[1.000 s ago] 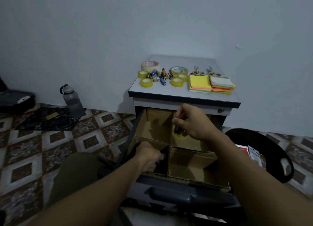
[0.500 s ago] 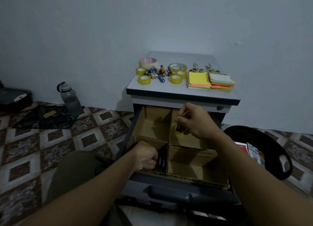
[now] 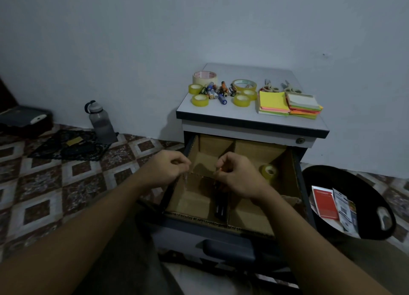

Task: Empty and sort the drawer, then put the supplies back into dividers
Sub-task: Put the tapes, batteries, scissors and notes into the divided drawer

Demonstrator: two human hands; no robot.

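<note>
The cabinet's drawer (image 3: 228, 249) is pulled out, and cardboard dividers (image 3: 200, 175) split it into compartments. A yellow tape roll (image 3: 269, 172) lies in the back right compartment. Dark pens (image 3: 221, 207) lie in the front left one. My left hand (image 3: 167, 169) hovers over the drawer's left edge and my right hand (image 3: 240, 176) over its middle. Both have loosely curled fingers, and I see nothing in them. More tape rolls (image 3: 200, 100), batteries (image 3: 215, 92), scissors (image 3: 271, 86) and sticky notes (image 3: 273, 102) sit on the cabinet top (image 3: 243, 116).
A black basket (image 3: 367, 232) holding papers stands on the floor to the right of the cabinet. A grey water bottle (image 3: 100, 123), a dark mat (image 3: 66, 145) and a dark box (image 3: 24, 120) are by the wall at the left. My knee is below the drawer.
My right hand left the yellow tape roll in the back right compartment and my left hand left the pens in the front left one. Both hands rose above the dividers.
</note>
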